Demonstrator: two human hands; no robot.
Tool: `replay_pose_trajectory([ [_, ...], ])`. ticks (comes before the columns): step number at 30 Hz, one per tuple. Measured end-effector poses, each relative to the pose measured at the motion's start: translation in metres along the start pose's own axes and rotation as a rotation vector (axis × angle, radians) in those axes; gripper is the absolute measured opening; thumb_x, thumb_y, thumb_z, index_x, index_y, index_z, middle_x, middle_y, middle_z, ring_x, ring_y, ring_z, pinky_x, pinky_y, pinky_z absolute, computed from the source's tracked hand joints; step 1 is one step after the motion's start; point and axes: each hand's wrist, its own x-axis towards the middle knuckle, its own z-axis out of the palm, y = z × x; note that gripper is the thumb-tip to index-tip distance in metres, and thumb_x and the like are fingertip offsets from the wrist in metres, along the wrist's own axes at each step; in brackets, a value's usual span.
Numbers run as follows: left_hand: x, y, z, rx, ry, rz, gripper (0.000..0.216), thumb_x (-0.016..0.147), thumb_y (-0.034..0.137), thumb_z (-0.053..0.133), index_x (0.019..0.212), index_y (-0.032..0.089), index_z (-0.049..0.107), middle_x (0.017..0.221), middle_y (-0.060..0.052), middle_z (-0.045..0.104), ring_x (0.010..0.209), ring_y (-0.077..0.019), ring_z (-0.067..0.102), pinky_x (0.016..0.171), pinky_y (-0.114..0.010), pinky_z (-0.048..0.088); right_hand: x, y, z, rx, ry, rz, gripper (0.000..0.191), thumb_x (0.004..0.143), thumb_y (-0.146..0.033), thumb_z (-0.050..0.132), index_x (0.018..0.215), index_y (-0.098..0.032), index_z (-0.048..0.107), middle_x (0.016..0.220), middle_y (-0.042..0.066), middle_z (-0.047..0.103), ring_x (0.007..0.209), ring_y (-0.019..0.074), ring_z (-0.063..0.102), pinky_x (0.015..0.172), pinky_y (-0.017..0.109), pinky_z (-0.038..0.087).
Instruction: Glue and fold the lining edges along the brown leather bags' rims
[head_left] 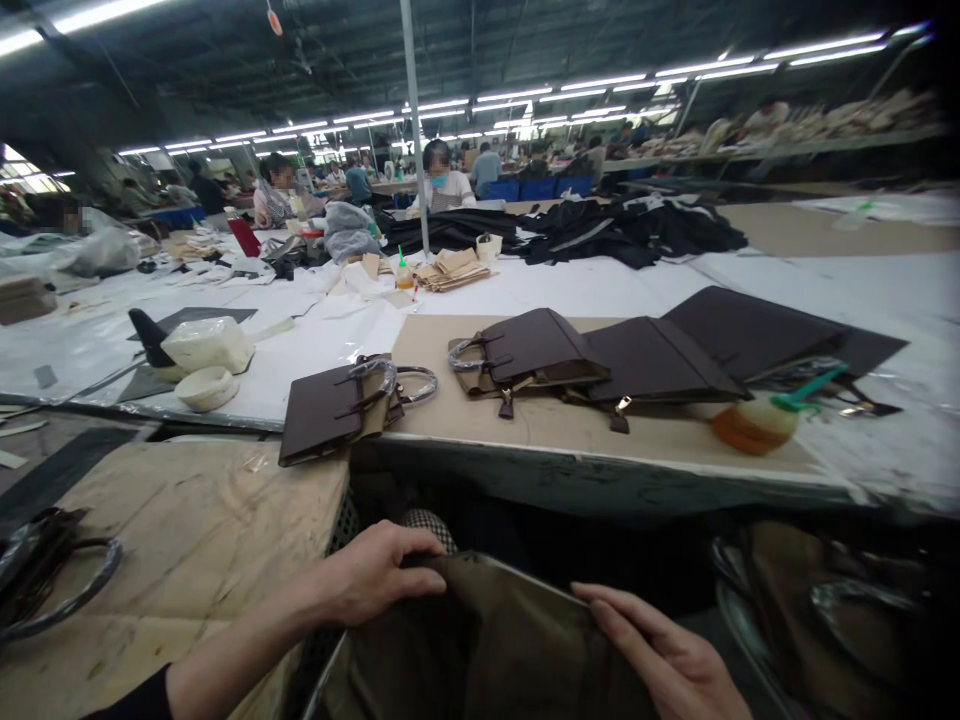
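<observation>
An olive-brown bag lining (517, 640) is spread low in front of me, its lower part cut off by the frame. My left hand (386, 570) pinches its upper left edge between thumb and fingers. On the upper right edge, my right hand (652, 640) grips the cloth, thumb and fingers pressed together. Beyond the hands, a dark brown handbag (322, 410) with plastic-wrapped handles leans over the table's front edge. Another such handbag (532, 350) lies to its right, overlapping further dark brown bags (652, 360).
A bottle of amber liquid (757, 425) with a green nozzle lies near the right bags. Left are a plastic-wrapped block (210, 345), a round white dish (206, 388) and a paper-covered side table (172, 540). Wrapped handles (862, 610) show at lower right. Co-workers sit across the white table (600, 285).
</observation>
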Motion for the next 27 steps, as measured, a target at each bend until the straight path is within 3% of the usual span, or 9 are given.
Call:
replay_pose_trajectory([
  [3,0.002,0.004,-0.002,-0.023,-0.030,0.027,0.021,0.085,0.034,0.065,0.103,0.025,0.073,0.090,0.005,0.072,0.085,-0.0174,0.065,0.070,-0.020,0.044,0.001,-0.015,-0.014,-0.185,0.134,-0.120,0.043,0.078,-0.060,0.066,0.102,-0.028,0.079,0.103,0.005,0.079,0.096,0.0278,0.073,0.080,0.025,0.061],
  [5,0.004,0.007,-0.002,-0.029,-0.038,0.021,0.022,0.083,0.032,0.067,0.103,0.025,0.073,0.091,0.005,0.072,0.085,-0.0179,0.065,0.070,-0.021,0.045,0.005,-0.027,-0.024,-0.294,0.140,-0.181,0.040,0.081,-0.058,0.064,0.105,-0.029,0.078,0.105,0.004,0.078,0.099,0.0263,0.072,0.083,0.024,0.059],
  [9,0.011,0.013,0.003,0.037,-0.030,-0.002,0.031,0.074,0.039,0.076,0.102,0.027,0.073,0.093,0.003,0.073,0.091,-0.0217,0.065,0.069,-0.022,0.046,0.019,-0.040,-0.035,-0.476,-0.067,-0.212,0.037,0.089,-0.051,0.057,0.112,-0.029,0.075,0.110,0.004,0.076,0.102,0.0261,0.070,0.085,0.028,0.058],
  [12,0.020,0.013,0.009,0.122,-0.012,-0.005,0.045,0.066,0.044,0.081,0.107,0.027,0.072,0.095,0.002,0.073,0.092,-0.0240,0.065,0.069,-0.024,0.046,0.025,-0.045,-0.034,-0.592,-0.206,-0.226,0.037,0.091,-0.044,0.054,0.120,-0.028,0.071,0.122,0.006,0.071,0.114,0.0285,0.064,0.101,0.038,0.049],
  [16,0.031,0.014,0.010,0.126,-0.066,0.005,0.044,0.065,0.030,0.080,0.108,0.027,0.070,0.092,0.003,0.072,0.087,-0.0221,0.066,0.065,-0.023,0.046,0.034,-0.069,-0.015,-0.564,-0.398,-0.187,0.047,0.094,-0.043,0.053,0.139,-0.030,0.054,0.142,0.006,0.057,0.130,0.0289,0.051,0.112,0.042,0.037],
  [21,0.029,0.016,0.003,0.033,-0.190,-0.017,0.058,0.062,0.020,0.078,0.118,0.027,0.065,0.106,0.003,0.071,0.096,-0.0225,0.065,0.075,-0.025,0.049,0.074,-0.089,0.017,-0.422,-0.747,-0.197,0.068,0.074,-0.029,0.076,0.139,-0.025,0.054,0.134,0.005,0.063,0.121,0.0262,0.057,0.105,0.033,0.043],
  [24,0.010,0.010,-0.002,-0.050,-0.264,-0.124,0.075,0.055,0.019,0.082,0.126,0.027,0.058,0.114,0.002,0.070,0.105,-0.0244,0.064,0.083,-0.027,0.050,0.092,-0.082,0.027,-0.464,-0.870,-0.137,0.055,0.070,-0.021,0.074,0.125,-0.023,0.065,0.113,0.001,0.072,0.103,0.0241,0.065,0.087,0.029,0.050],
  [27,-0.014,0.004,-0.006,-0.094,-0.268,-0.224,0.062,0.060,0.015,0.074,0.119,0.025,0.058,0.109,0.002,0.072,0.100,-0.0244,0.068,0.075,-0.026,0.053,0.096,-0.078,0.034,-0.459,-0.902,-0.101,0.046,0.070,-0.021,0.070,0.116,-0.023,0.070,0.099,-0.002,0.074,0.089,0.0200,0.065,0.073,0.024,0.049],
])
